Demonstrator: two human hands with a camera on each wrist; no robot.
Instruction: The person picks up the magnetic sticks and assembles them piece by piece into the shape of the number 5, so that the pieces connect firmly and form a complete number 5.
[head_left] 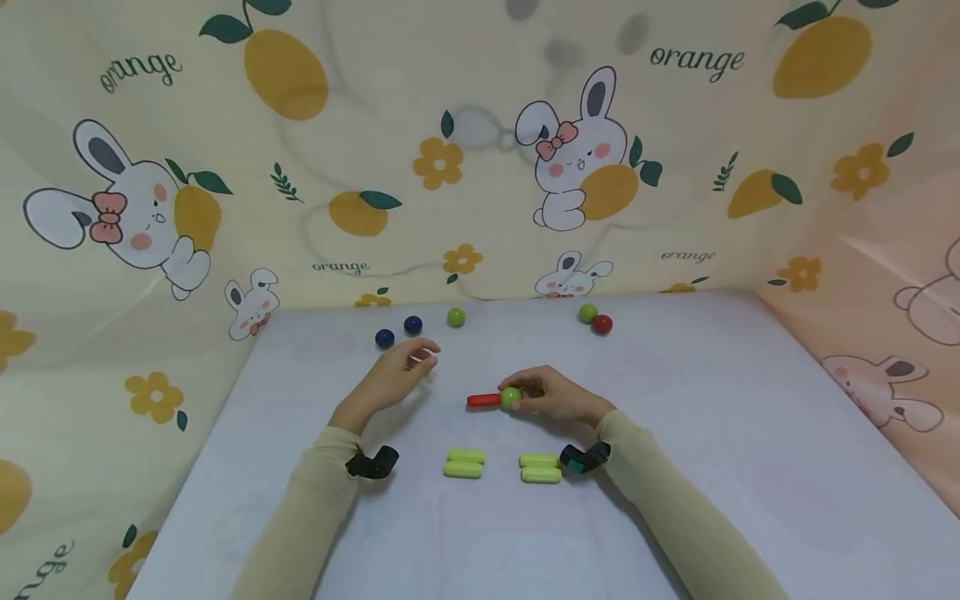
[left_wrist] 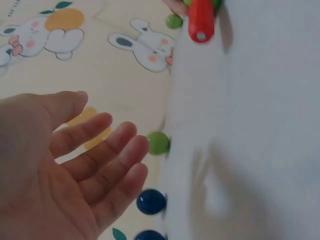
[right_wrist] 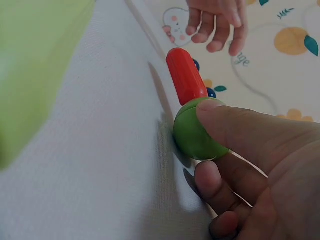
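My right hand (head_left: 557,395) pinches a green ball (right_wrist: 192,131) between thumb and fingers, low over the white table. A red rod (head_left: 483,401) with faceted sides joins the ball and points left; its free end shows a small pale hole in the left wrist view. To the left, my left hand (head_left: 393,371) hovers with fingers loosely bent and nothing in them. Nearest to it are two dark blue balls (head_left: 412,326) (head_left: 385,338) and a loose green ball (head_left: 456,317) at the table's back.
Two pairs of light green rods, a left pair (head_left: 464,464) and a right pair (head_left: 540,468), lie near the front. Another green ball (head_left: 588,313) and a red ball (head_left: 602,325) sit at the back right. A printed cloth (head_left: 480,208) rises behind the table.
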